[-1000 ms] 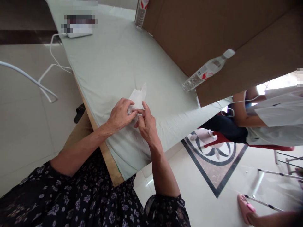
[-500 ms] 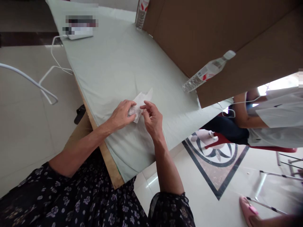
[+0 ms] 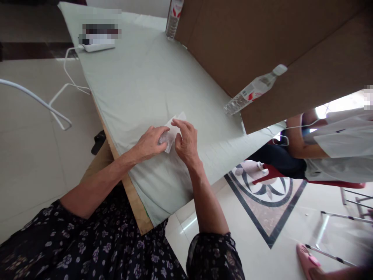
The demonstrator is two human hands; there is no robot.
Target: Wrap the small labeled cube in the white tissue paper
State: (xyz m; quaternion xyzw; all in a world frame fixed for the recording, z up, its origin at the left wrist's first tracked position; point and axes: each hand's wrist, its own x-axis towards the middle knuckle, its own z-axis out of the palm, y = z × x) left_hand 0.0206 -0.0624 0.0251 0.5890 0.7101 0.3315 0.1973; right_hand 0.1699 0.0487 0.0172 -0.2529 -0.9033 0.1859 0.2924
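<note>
My left hand (image 3: 151,142) curls its fingers and thumb around a greyish, translucent crumpled wad (image 3: 164,139), which looks like thin plastic; its exact kind is hard to tell. A thin white sheet (image 3: 172,130), like tissue or film, lies under and beside the wad on the cloth-covered table (image 3: 140,85). Over the sheet's right side, my right hand (image 3: 187,140) is curved with thumb and fingers apart, and nothing shows between them. Part of the sheet is hidden behind the right fingers.
A brown cardboard panel (image 3: 221,46) stands along the right, with an upright clear bottle (image 3: 250,91) at its near corner and another bottle (image 3: 174,21) at the far end. A white device (image 3: 100,46) with a cable sits far left. A seated person (image 3: 335,144) is at the right.
My right hand has shifted slightly up and left over the white sheet, its fingers spreading from a near pinch. My left hand stays around the wad.
</note>
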